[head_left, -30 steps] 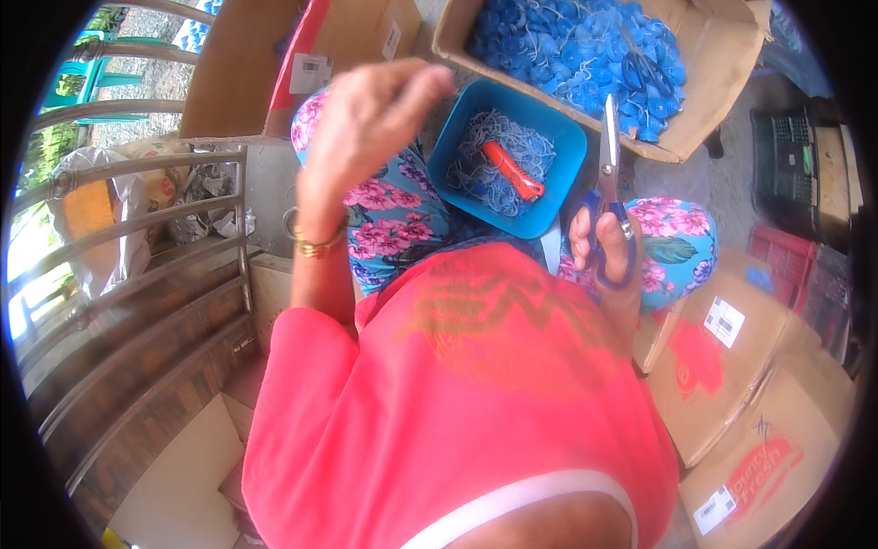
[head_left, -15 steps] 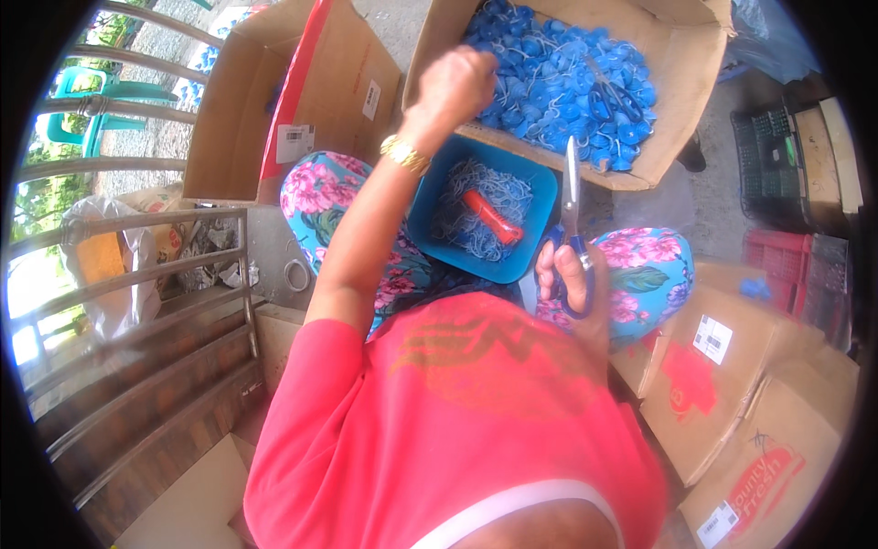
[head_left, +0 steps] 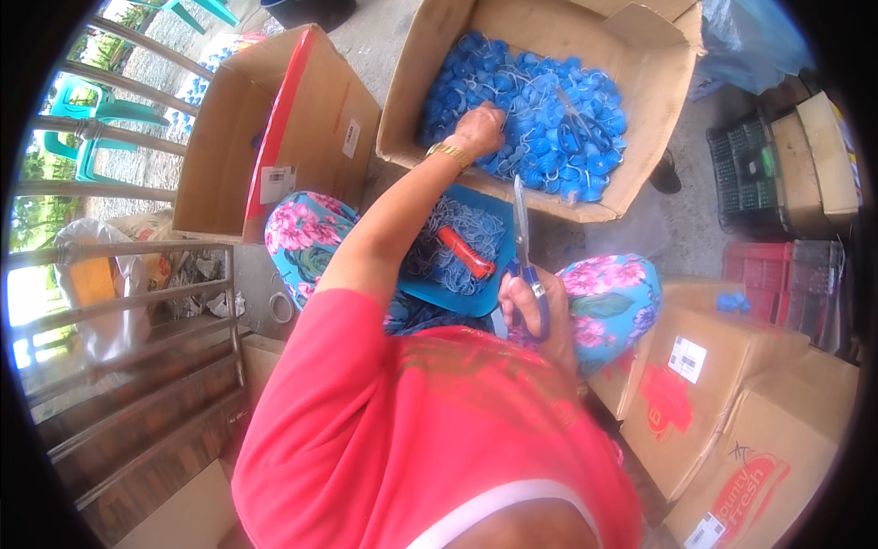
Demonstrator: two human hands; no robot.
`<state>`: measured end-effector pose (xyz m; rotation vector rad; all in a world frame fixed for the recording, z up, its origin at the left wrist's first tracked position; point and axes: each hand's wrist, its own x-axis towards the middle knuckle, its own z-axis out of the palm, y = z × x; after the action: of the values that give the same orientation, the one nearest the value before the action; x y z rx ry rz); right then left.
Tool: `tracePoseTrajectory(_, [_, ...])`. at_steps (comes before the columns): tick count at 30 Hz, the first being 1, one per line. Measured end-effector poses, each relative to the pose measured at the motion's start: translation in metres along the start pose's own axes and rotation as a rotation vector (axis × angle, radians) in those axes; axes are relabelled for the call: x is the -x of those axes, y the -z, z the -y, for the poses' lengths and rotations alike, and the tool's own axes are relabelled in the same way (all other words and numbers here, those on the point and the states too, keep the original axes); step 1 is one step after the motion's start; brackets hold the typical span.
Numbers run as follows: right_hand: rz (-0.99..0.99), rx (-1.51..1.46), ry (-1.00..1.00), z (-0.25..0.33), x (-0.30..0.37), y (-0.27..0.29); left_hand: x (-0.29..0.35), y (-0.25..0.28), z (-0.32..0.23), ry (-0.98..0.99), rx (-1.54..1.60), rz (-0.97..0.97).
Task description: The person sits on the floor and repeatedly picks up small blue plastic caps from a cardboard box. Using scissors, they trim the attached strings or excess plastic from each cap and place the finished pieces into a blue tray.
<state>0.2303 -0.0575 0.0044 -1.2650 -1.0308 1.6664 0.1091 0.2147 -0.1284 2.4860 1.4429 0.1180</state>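
Left hand (head_left: 479,130) clenched among ridged round blue plastic caps (head_left: 540,101) in far cardboard box (head_left: 640,55); right hand (head_left: 535,306) grasping one pair of steel scissors (head_left: 521,229), blades upright.

Blue caps (head_left: 535,101), red shirt (head_left: 412,430), pink-flowered blue trousers (head_left: 613,306)

- A short-sleeved shirt (head_left: 430,430) in coral red, with a faint darker print across the chest and a white band at the neckline.
- Trousers (head_left: 608,302) in bright turquoise, printed with large pink flowers and green leaves, showing over both knees.
- A gold-coloured bracelet (head_left: 450,153) with flat links on the left wrist.
- Both forearms bare below the sleeves.
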Motion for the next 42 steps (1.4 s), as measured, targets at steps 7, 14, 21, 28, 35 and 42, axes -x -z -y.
tracePoseTrajectory(7, [-0.066, -0.042, 0.039, 0.0, 0.003, -0.005, 0.068, 0.088, -0.016, 0.268, 1.39, 0.373])
tracePoseTrajectory(14, [-0.037, 0.019, -0.019, 0.0, 0.009, -0.008, 0.129, 0.127, -0.024, 0.219, 1.288, 0.213])
tracePoseTrajectory(21, [-0.029, 0.044, 0.113, -0.003, 0.017, -0.021, 0.161, 0.142, -0.02, -0.04, 1.272, 0.211])
tracePoseTrajectory(28, [0.102, 0.223, 0.14, -0.001, 0.012, -0.026, 0.187, 0.157, -0.026, -0.244, 1.566, 0.264])
tracePoseTrajectory(35, [0.093, 0.143, 0.149, 0.002, 0.009, -0.032, 0.193, 0.147, -0.026, -0.354, 1.747, 0.347])
tracePoseTrajectory(42, [0.06, 0.149, 0.141, 0.005, 0.013, -0.034, 0.198, 0.142, -0.028, -0.299, 1.815, 0.358])
